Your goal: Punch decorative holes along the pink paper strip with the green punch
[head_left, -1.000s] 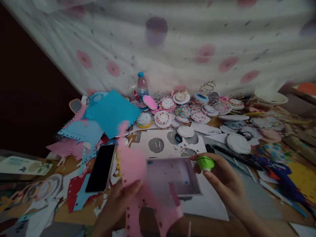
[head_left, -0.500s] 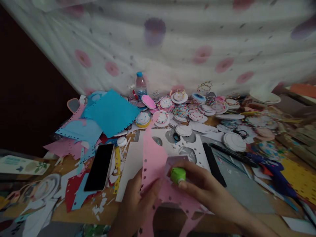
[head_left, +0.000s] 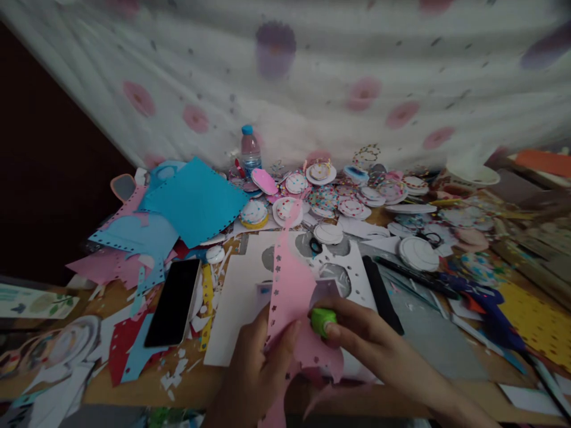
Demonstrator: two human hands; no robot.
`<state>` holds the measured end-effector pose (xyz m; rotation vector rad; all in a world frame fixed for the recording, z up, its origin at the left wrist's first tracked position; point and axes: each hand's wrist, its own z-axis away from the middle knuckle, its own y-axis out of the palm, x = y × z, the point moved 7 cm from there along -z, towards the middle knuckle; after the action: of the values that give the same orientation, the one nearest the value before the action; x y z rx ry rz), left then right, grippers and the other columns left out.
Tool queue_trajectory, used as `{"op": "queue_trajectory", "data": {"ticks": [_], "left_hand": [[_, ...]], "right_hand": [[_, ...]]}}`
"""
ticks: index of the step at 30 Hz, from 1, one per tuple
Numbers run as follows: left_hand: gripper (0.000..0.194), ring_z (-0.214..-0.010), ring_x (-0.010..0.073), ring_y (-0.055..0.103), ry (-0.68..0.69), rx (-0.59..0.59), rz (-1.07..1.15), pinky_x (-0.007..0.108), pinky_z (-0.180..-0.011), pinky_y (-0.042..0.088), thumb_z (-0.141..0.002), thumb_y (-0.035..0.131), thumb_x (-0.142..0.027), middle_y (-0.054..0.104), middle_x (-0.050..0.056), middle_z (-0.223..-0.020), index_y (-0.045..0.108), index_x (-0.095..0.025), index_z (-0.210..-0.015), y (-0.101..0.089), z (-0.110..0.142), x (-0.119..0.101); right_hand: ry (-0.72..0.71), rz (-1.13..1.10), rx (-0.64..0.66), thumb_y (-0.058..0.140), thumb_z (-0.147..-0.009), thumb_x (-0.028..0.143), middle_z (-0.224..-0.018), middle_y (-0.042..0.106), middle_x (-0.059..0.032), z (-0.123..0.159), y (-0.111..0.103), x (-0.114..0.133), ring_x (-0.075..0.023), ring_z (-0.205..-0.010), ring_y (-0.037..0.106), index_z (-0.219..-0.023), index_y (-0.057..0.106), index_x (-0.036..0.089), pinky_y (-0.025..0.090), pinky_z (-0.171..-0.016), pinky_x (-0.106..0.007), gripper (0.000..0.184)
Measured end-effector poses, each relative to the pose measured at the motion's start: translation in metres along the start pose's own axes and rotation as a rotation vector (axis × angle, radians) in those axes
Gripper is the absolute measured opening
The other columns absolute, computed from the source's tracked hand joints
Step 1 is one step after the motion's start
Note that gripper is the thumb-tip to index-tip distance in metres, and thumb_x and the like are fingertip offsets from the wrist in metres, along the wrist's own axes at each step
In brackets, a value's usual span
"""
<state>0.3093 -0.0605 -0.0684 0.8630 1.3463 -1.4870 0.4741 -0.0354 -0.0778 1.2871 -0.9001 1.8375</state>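
Note:
My left hand point(head_left: 255, 368) pinches a pink paper sheet point(head_left: 291, 285) with rows of small punched holes along its edges, holding it upright near the table's front edge. My right hand point(head_left: 357, 336) is closed round a small green paper punch point(head_left: 322, 321) pressed against the sheet's right side. A shallow box sits mostly hidden behind the pink sheet. Beneath both hands lies a white sheet point(head_left: 236, 297) with round cut-outs.
A black phone point(head_left: 172, 302) lies left of my hands. Blue paper point(head_left: 194, 202) and pink scraps pile up at the left. Several decorated round paper discs point(head_left: 328, 199) and a water bottle point(head_left: 250, 148) stand at the back. Pens and scissors lie at the right.
My right hand brought the green punch left and down onto the pink sheet. The left hand raised the sheet upright, steadying it; the box is now hidden behind it.

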Motion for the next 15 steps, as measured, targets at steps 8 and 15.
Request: {"op": "queue_trajectory", "data": {"ticks": [8, 15], "left_hand": [[0.036, -0.098, 0.0260, 0.065, 0.010, 0.041, -0.046, 0.035, -0.090, 0.050, -0.084, 0.056, -0.037, 0.072, 0.009, -0.105, 0.065, -0.021, -0.114, 0.0005, 0.0002, -0.0018], [0.034, -0.097, 0.0254, 0.067, 0.016, 0.030, -0.025, 0.032, -0.086, 0.052, -0.084, 0.056, -0.036, 0.073, 0.008, -0.103, 0.066, -0.022, -0.114, 0.0028, -0.0011, -0.0024]], "right_hand": [[-0.019, -0.013, 0.023, 0.055, -0.088, 0.049, -0.102, 0.065, -0.0043, -0.0013, 0.0037, 0.0028, -0.0198, -0.093, 0.059, -0.109, 0.062, 0.022, 0.049, -0.083, -0.031, 0.034], [-0.012, -0.029, 0.024, 0.054, -0.089, 0.049, -0.101, 0.066, -0.0023, -0.0020, 0.0058, -0.0015, -0.0188, -0.091, 0.061, -0.109, 0.064, 0.024, 0.050, -0.081, -0.028, 0.033]]}}
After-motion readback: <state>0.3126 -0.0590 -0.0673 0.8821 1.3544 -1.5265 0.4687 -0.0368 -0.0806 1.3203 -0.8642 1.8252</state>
